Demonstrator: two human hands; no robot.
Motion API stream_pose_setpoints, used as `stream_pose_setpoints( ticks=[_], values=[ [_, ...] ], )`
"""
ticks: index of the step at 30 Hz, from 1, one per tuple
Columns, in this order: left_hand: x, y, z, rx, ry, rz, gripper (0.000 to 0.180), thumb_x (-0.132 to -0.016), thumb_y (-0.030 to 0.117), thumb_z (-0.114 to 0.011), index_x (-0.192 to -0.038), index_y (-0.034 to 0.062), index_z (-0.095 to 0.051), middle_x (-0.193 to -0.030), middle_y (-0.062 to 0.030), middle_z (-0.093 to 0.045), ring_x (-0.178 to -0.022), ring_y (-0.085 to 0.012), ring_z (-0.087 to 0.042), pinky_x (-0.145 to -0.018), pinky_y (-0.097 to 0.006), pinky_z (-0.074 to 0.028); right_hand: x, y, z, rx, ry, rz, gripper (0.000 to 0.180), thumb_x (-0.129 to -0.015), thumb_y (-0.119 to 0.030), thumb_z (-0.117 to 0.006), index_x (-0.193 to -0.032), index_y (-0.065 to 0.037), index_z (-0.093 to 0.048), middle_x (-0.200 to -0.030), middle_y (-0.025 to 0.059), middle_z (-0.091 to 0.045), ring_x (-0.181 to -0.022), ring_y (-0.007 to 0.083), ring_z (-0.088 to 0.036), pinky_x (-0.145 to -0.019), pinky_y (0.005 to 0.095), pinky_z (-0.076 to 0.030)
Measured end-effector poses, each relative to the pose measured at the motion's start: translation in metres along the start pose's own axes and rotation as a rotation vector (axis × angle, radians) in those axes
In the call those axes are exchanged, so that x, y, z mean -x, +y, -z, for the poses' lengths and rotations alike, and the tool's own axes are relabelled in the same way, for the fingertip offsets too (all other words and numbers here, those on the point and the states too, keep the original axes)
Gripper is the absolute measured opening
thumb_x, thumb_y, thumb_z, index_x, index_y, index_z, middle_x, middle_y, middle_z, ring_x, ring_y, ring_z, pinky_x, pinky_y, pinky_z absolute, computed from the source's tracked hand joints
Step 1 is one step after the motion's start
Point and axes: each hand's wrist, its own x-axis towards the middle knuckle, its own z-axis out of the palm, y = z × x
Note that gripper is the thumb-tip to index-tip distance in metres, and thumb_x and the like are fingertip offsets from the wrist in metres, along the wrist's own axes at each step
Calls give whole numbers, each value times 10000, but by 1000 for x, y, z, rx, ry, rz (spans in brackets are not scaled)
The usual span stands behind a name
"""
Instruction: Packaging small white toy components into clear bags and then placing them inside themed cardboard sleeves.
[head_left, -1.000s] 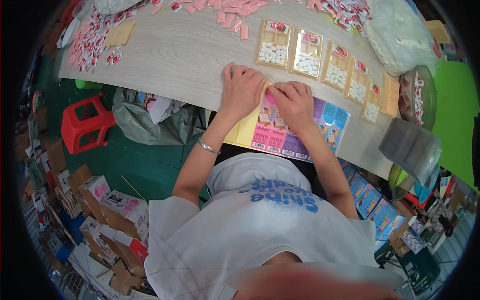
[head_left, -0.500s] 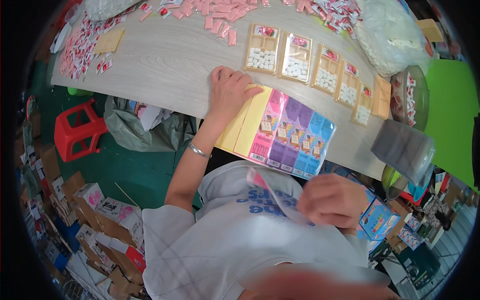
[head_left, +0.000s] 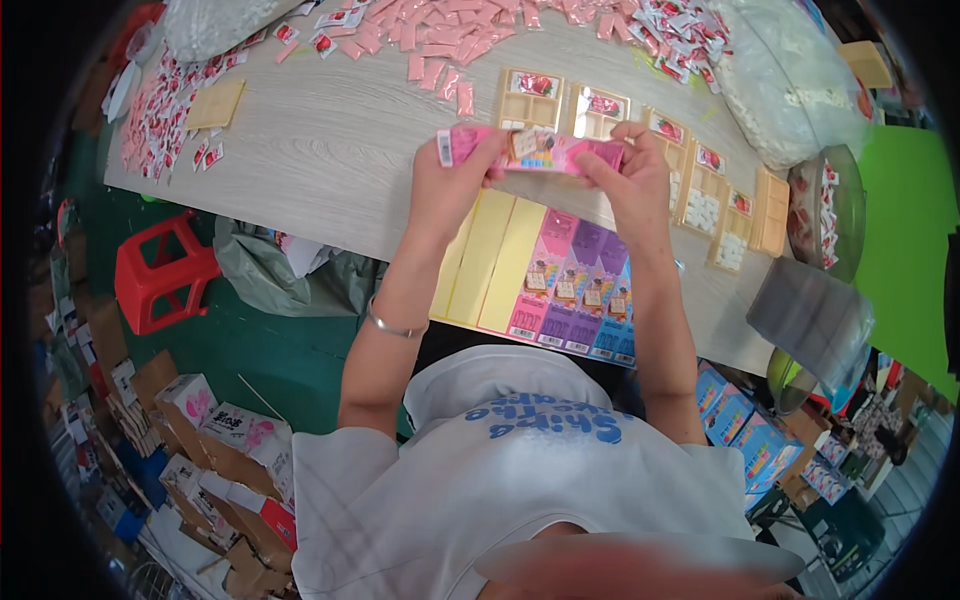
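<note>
Stretched between my two hands is a pink printed sticker label (head_left: pixel 540 150), held level above the table. My left hand (head_left: pixel 448 185) pinches its left end, and my right hand (head_left: pixel 632 180) pinches the right end. Just beyond the label, partly hidden by it and by my right hand, runs a row of beige compartment trays (head_left: pixel 530 105), holding strawberry-print sachets and white pellet-like pieces. Under my wrists, at the table's near edge, lies a sticker sheet (head_left: pixel 488 262). Bare yellow backing shows on its left; pink, purple and blue labels (head_left: pixel 575 285) fill its right.
Pink packets (head_left: pixel 455 35) are heaped at the far side. Printed sachets (head_left: pixel 165 105) spread at the left beside a beige lid (head_left: pixel 215 105). A bag of white pieces (head_left: pixel 790 90), a round tub (head_left: pixel 828 215) and grey plastic containers (head_left: pixel 812 312) stand right. A red stool (head_left: pixel 165 270) is left.
My right hand has come up from near my chest with the peeled label and over the trays. My left hand has left the sheet and taken the label's other end.
</note>
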Motion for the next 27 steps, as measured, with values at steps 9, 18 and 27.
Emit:
stream_pose_setpoints(
  ticks=[9, 18, 27],
  values=[
    [-58, 5, -26, -481, 210, -322, 245, -837, 179, -825, -958, -23, -762, -820, -153, -768, -716, -199, -749, -660, -333, -565, -63, 26, -4, 482, 209, 84, 576, -823, -68, -840, -1288, 1, -507, -926, 118, -760, -778, 125, -711, -651, 228, -539],
    [-61, 1, -25, -599, 224, -324, 246, -840, 201, -823, -917, -26, -768, -794, -175, -743, -716, -308, -738, -657, -388, -549, -60, 19, -11, 738, 321, 127, 503, -807, -115, -835, -1227, -45, -567, -867, 86, -754, -759, 129, -696, -703, 282, -537],
    [-62, -6, -29, -849, 291, -338, 286, -833, 253, -827, -838, -18, -735, -789, -200, -716, -757, -394, -705, -685, -469, -539, -63, 23, -19, 986, 271, 247, 515, -786, -199, -864, -1208, -61, -603, -835, 108, -764, -762, 260, -742, -711, 372, -568]
  ],
)
